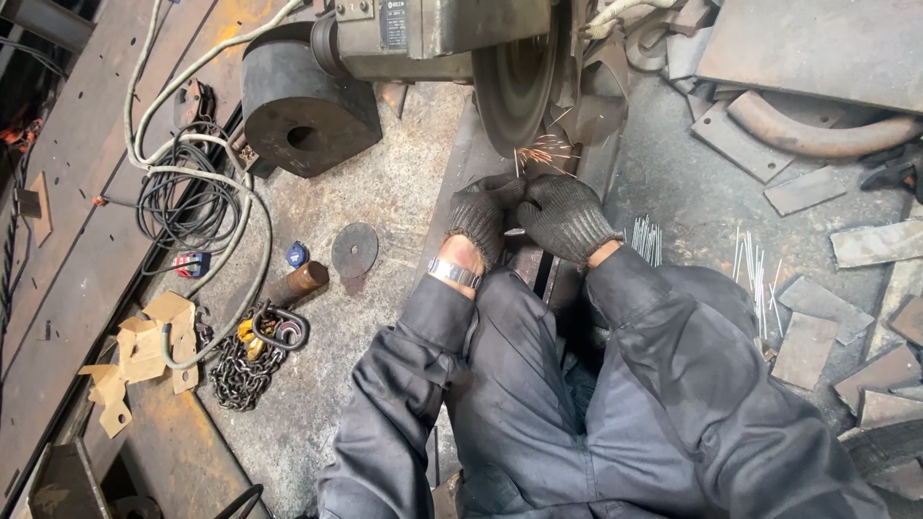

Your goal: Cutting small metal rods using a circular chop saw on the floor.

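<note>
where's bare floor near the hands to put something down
Bare concrete floor lies between the dark block, the loose disc and the left hand. More lies below the chain, beside the left sleeve. Right of the right hand it is crowded: thin rods, steel plates.

Left hand (478, 217), right hand (564, 215): dark charcoal knit gloves, speckled weave. Wrist band (453, 273) silver. Coverall sleeves (673, 327) dark grey-blue. Sparks (544, 154) orange-white at grey grinding wheel (514, 86). Cable (183, 178) off-white, coiled cable black. Cardboard scraps (144, 351) tan. Chain (240, 375) dark grey, yellow hook. Loose disc (355, 250) dark grey. Floor (385, 192) dusty grey, rust-orange patches. Thin rods (750, 259) bright silver.
</note>
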